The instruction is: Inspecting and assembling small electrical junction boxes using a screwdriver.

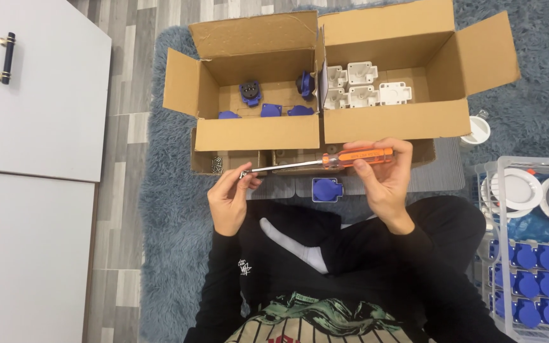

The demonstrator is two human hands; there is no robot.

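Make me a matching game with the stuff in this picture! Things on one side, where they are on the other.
Things:
1. orange-handled screwdriver
2. white plastic housings
3. single blue round-lidded socket cover
4. blue caps in rows

Places:
A. in the right cardboard box
B. on the rug by the legs
C. in the clear crate at right
D. held between left hand and right hand

Pairs: 1-D, 2-A, 3-B, 4-C
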